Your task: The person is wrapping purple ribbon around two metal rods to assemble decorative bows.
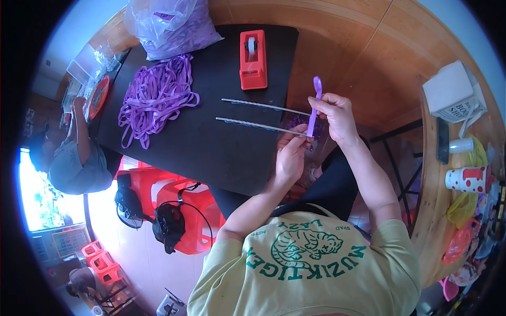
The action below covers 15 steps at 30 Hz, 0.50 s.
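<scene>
Two thin, twisted metal rods lie side by side on the black table, their right ends reaching past its edge. A flat purple ribbon runs between those ends, with one end curling up in a small loop. My left hand is closed at the nearer rod's tip, pinching the ribbon's lower end. Thumb and fingers of my right hand pinch the ribbon by the farther rod's tip. How the ribbon passes round the rods is hidden by my fingers. A loose pile of purple ribbon lies to the left.
A red tape dispenser and a clear plastic bag of purple material stand at the table's far side. Red stools hold black items at left. Cups and bags crowd a wooden counter at right. Another person is at the far left.
</scene>
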Tool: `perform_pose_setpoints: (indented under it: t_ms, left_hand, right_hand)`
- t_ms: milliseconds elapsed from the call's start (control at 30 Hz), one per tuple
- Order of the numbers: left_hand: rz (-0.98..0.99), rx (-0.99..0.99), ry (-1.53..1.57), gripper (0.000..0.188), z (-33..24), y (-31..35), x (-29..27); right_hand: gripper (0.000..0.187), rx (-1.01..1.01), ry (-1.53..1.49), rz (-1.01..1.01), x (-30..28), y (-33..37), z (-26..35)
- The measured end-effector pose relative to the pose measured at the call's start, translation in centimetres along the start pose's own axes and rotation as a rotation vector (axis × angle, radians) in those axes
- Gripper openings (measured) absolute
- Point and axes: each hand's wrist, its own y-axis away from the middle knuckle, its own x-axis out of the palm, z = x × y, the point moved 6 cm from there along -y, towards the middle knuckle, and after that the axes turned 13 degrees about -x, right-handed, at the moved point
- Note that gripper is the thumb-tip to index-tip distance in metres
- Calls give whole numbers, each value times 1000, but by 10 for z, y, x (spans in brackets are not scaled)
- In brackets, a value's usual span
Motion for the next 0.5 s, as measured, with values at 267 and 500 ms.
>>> perform_pose_setpoints:
  t_ms: [267, 500]
  left_hand:
    - [200, -138, 147, 36, -2, 4, 15]
    - [293, -349, 385, 39, 11, 1, 14]
  right_hand:
    - [21, 236, -69, -40, -4, 2, -23]
    - [21, 215, -99, -60, 2, 0, -22]
